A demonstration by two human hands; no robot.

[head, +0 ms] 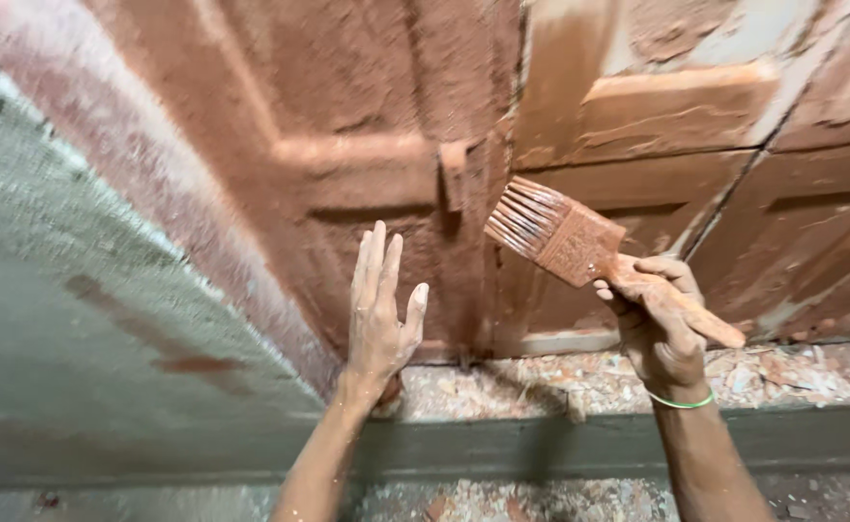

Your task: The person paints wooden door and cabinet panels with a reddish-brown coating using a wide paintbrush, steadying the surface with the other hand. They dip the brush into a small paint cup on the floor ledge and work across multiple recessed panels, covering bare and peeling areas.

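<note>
Right hand (664, 329) clamped on flat wooden paint-caked brush (579, 249), center-right of frame, long axis slanting, bristles pointing upper-left toward reddish-brown panelled wooden door (367, 126); left hand (378, 324) fingers apart, probably touching door, w/ brush to its right.

Around you: pale green wall (86, 319) at left; flaked paint scrapings (560, 382) along the sill; grey ledge (541, 445) near.

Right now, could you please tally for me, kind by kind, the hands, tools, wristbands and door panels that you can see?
Hands: 2, the left hand open against the door, the right hand gripping the tool
Paintbrush: 1
Green wristband: 1
Brown wooden door panels: 2, left and right
Total: 6
</note>
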